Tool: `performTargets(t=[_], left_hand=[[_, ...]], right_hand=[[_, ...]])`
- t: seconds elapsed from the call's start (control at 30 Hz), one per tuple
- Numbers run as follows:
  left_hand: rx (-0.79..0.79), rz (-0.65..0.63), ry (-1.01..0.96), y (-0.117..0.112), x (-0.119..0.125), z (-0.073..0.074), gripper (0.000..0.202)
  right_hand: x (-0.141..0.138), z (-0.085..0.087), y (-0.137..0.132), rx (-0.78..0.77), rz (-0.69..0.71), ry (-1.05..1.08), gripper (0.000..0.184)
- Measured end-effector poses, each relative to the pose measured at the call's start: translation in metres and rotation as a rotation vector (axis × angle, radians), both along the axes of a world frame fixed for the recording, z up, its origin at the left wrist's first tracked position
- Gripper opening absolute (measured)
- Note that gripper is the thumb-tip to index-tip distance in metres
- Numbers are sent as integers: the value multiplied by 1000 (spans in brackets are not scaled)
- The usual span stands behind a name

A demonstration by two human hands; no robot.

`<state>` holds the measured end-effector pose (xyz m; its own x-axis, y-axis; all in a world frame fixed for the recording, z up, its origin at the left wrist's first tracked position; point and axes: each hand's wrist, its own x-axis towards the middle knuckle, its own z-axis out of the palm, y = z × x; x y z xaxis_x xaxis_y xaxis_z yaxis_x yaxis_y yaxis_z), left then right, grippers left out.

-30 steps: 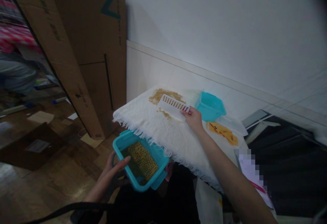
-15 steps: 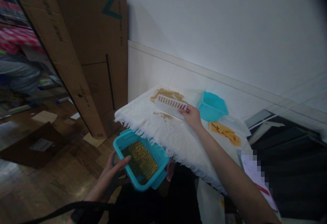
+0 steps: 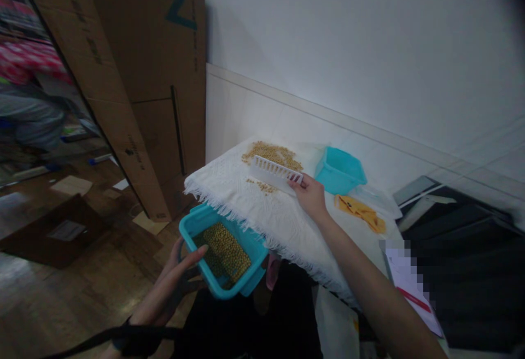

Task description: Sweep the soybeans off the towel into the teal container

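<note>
My left hand (image 3: 186, 266) grips the near left rim of a turquoise plastic basket (image 3: 221, 292), thumb over the edge. Inside it lies a layer of yellowish beans (image 3: 227, 249). The basket is held just below the table's fringed front edge. With closed fingers, my right hand (image 3: 309, 192) holds the right end of a white slotted plastic strip (image 3: 274, 173), which stands on the white cloth (image 3: 299, 222). Behind the strip a pile of beans (image 3: 273, 152) is spread on the cloth, and a few loose beans (image 3: 264, 187) lie in front of it.
A second turquoise basket (image 3: 342, 170) stands at the back right, with an orange cloth (image 3: 361, 214) before it. At the right edge is a clipboard with paper (image 3: 412, 288). A tall cardboard box (image 3: 156, 102) rises on the left. A person's clothing (image 3: 33, 64) shows at far left.
The strip and my right hand have shifted slightly toward me and to the right. The held basket has moved a little left and up in view.
</note>
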<state>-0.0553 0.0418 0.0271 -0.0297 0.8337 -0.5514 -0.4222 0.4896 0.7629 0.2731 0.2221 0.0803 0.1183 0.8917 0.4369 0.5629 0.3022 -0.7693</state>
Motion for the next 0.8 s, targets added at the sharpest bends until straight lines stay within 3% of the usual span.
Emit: performTargets(t=[0.17, 0.43, 0.8], left_hand=[[-4, -5, 14, 0, 1, -2, 108], [1, -13, 13, 0, 4, 3, 102], [2, -44, 8, -1, 3, 1, 101]], right_hand=[[3, -2, -4, 1, 36, 30, 26], [12, -1, 0, 37, -35, -49, 26], [7, -5, -10, -6, 42, 30, 28]])
